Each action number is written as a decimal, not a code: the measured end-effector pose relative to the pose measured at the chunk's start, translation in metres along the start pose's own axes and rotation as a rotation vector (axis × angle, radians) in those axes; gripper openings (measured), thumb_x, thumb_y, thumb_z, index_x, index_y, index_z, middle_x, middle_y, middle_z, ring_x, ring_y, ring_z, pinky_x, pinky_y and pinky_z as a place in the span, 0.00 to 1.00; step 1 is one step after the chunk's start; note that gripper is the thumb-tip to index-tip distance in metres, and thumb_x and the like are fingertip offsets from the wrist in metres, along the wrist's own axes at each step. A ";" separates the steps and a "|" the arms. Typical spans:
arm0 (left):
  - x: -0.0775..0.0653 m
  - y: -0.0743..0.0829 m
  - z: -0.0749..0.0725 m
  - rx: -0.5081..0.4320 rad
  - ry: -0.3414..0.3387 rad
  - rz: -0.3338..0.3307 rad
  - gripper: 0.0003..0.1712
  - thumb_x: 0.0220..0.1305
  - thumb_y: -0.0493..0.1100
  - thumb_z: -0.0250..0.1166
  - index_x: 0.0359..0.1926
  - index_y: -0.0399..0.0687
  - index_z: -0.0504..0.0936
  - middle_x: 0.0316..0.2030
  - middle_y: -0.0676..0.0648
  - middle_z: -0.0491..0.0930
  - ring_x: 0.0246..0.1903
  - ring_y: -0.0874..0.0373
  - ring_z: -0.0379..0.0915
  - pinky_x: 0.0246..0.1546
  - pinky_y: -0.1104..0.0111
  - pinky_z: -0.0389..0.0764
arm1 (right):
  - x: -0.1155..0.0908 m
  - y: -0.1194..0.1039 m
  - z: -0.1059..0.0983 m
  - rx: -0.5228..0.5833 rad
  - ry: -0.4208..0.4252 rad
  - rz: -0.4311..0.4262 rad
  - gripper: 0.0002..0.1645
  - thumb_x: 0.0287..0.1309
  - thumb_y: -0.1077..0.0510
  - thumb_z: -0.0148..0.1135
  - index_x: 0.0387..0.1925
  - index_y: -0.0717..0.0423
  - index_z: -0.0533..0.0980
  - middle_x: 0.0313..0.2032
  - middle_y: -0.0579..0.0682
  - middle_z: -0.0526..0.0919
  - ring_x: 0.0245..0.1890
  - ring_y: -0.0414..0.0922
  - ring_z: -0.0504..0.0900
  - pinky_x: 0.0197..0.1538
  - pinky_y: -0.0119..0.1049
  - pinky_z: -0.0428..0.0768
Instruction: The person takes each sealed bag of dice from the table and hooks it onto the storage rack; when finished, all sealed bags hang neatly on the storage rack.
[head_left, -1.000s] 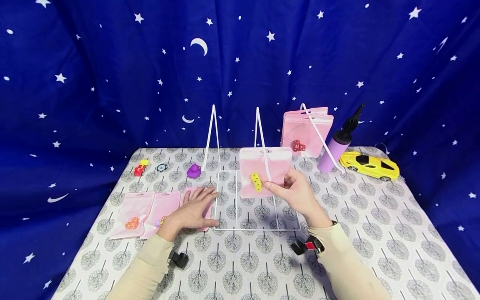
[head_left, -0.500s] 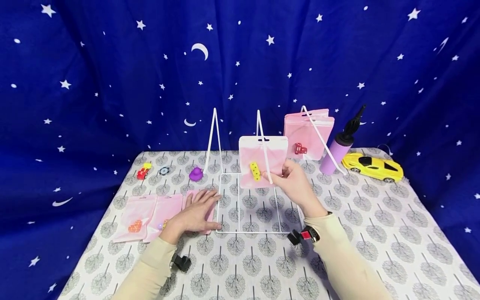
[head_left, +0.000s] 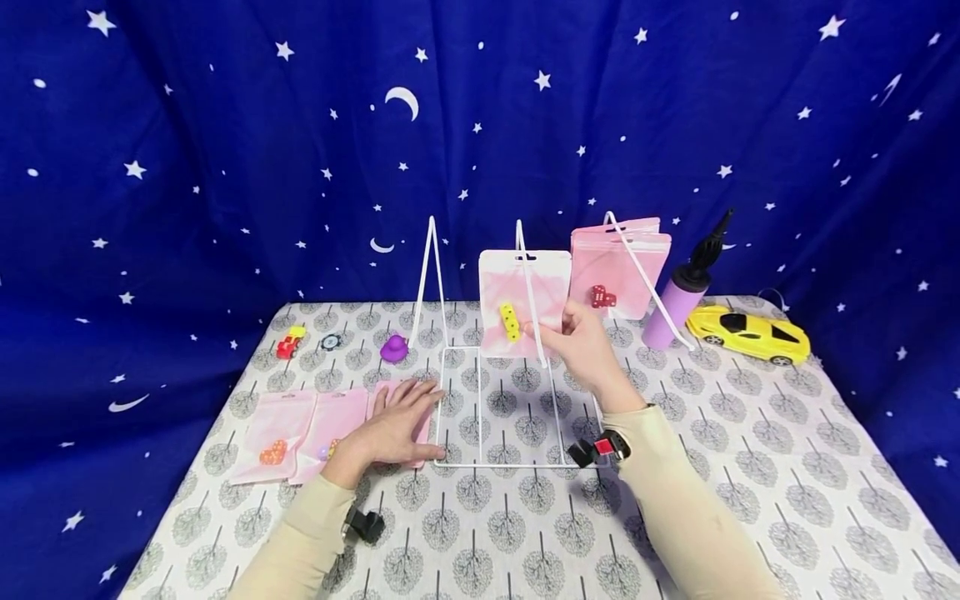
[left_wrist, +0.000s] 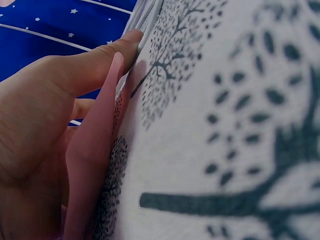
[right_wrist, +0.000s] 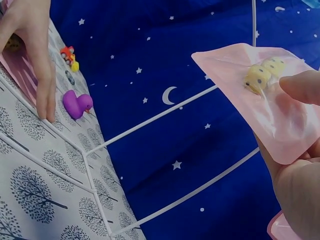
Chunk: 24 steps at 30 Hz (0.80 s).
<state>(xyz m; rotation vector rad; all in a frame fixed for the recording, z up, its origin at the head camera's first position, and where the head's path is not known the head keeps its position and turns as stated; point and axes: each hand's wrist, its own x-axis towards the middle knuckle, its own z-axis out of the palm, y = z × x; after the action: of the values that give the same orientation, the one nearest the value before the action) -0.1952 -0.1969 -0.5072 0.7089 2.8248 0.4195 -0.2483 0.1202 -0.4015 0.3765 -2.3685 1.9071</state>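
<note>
My right hand [head_left: 588, 346] pinches a pink zip bag [head_left: 491, 287] by its lower right side, thumb in front. Yellow dice [head_left: 510, 322] show through the bag's front. The bag is upright at the middle prong of a white wire display rack [head_left: 480, 400]; its top slot is close to the prong, and whether the prong passes through I cannot tell. My left hand [head_left: 390, 425] lies with spread fingers over another pink bag [left_wrist: 87, 160] on the table, its thumb at the rack's base. Two more pink bags [head_left: 341, 408] lie to its left, one with orange dice [head_left: 273, 452].
Pink bags with red dice [head_left: 600, 297] hang on the rack's right prong. Behind stand a purple hand pump [head_left: 667, 312] and a yellow toy car [head_left: 750, 333]. A purple duck [head_left: 393, 348], a small round item [head_left: 331, 342] and a red-yellow toy [head_left: 291, 342] are at back left.
My right hand has raised the bag with the yellow dice, bringing its slot up along the middle prong. The left hand stays over its bag; the view has shifted slightly.
</note>
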 end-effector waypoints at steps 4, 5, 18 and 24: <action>0.000 0.000 -0.001 0.007 -0.001 -0.004 0.59 0.47 0.74 0.66 0.75 0.59 0.54 0.77 0.50 0.44 0.76 0.42 0.36 0.68 0.32 0.37 | 0.008 0.000 0.002 0.097 -0.008 -0.012 0.11 0.52 0.60 0.71 0.36 0.57 0.77 0.23 0.40 0.80 0.21 0.36 0.73 0.24 0.27 0.74; 0.000 0.000 -0.001 0.007 -0.002 -0.004 0.59 0.47 0.73 0.66 0.75 0.59 0.54 0.77 0.50 0.44 0.76 0.42 0.36 0.68 0.32 0.37 | 0.009 0.001 0.002 0.119 -0.011 -0.018 0.12 0.52 0.62 0.71 0.38 0.58 0.77 0.24 0.41 0.82 0.22 0.36 0.75 0.25 0.27 0.76; 0.001 -0.001 0.001 0.013 -0.011 -0.013 0.59 0.47 0.75 0.65 0.76 0.60 0.53 0.78 0.52 0.42 0.76 0.43 0.35 0.69 0.33 0.36 | 0.028 0.003 0.005 0.290 -0.001 -0.030 0.15 0.50 0.68 0.70 0.42 0.57 0.79 0.30 0.45 0.85 0.28 0.38 0.81 0.32 0.27 0.82; 0.002 -0.001 0.000 0.012 -0.018 -0.018 0.59 0.47 0.74 0.65 0.76 0.60 0.53 0.78 0.51 0.43 0.76 0.42 0.35 0.69 0.33 0.36 | 0.033 0.003 0.005 0.240 -0.014 0.004 0.18 0.52 0.65 0.70 0.46 0.61 0.77 0.31 0.44 0.84 0.27 0.38 0.82 0.32 0.27 0.82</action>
<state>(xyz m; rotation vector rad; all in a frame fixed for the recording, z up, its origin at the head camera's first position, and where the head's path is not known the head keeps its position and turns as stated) -0.1974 -0.1965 -0.5072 0.6855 2.8175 0.3911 -0.2807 0.1117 -0.3982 0.4018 -2.1534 2.2043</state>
